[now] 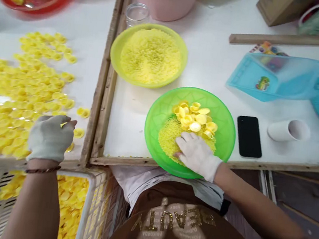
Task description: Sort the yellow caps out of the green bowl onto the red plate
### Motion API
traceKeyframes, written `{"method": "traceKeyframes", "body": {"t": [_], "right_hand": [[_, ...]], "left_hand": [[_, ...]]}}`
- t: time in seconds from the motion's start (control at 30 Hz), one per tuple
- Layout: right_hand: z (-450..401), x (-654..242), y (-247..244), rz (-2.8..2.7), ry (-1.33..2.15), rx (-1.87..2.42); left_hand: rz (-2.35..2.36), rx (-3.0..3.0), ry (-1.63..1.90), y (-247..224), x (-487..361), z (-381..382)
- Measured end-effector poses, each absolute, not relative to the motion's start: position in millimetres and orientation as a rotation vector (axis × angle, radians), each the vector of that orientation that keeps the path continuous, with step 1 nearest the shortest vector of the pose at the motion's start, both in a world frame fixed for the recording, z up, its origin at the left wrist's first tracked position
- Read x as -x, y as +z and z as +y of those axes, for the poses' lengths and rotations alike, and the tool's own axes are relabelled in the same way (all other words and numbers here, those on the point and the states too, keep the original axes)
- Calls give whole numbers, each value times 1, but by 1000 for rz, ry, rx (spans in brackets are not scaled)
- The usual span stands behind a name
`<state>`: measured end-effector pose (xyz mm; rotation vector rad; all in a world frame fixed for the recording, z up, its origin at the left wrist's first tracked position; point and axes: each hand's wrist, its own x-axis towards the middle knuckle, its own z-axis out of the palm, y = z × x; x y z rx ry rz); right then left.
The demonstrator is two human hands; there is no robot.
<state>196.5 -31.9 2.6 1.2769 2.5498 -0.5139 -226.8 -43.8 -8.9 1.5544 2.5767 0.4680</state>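
Observation:
My left hand [51, 136], in a white glove with bare fingertips, is closed at the right edge of a wide spread of small round yellow plastic cups [33, 99]. Thumb and forefinger come together; a sliver of yellow shows there, but I cannot make out what they hold. In a green bowl [155, 115] at the table's front edge rests my gloved right hand [195, 151], its fingers apart and touching fine yellow granules [169, 136]. Just beyond those fingers lies a heap of yellow cup pieces [196, 118] in the same bowl.
A yellow bowl [114, 58] of granules stands behind the green one. Wooden strips [103, 69] divide the table. On the right are a black phone [249, 136], a white tube [281, 129] and a blue scoop [294, 80]. A crate [84, 211] of yellow pieces sits below left.

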Motion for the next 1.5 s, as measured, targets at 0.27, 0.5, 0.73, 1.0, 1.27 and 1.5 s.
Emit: {"method": "traceKeyframes", "body": {"t": [0.27,0.5,0.73,1.0,1.27,1.5], "right_hand": [[-31,-190,0,2297,-732,-1330],[-13,-219,5,2413,-1612,-1770],[4,-229,16,1197,-3289,-1749],[7,-190,36,1526,-3542,-2013],[5,-184,33,1587,-3559,-2083],[-7,-217,30,1896,-3078,-2220]], "left_hand": [[1537,-2077,792,25,8,-2],[1590,-1901,517,-21,-59,53],[1559,-1616,633,6,-40,20],[1199,-976,711,6,-46,-16],[1130,-848,825,-1,-48,-22],[1208,-849,882,7,-38,-22]]}}
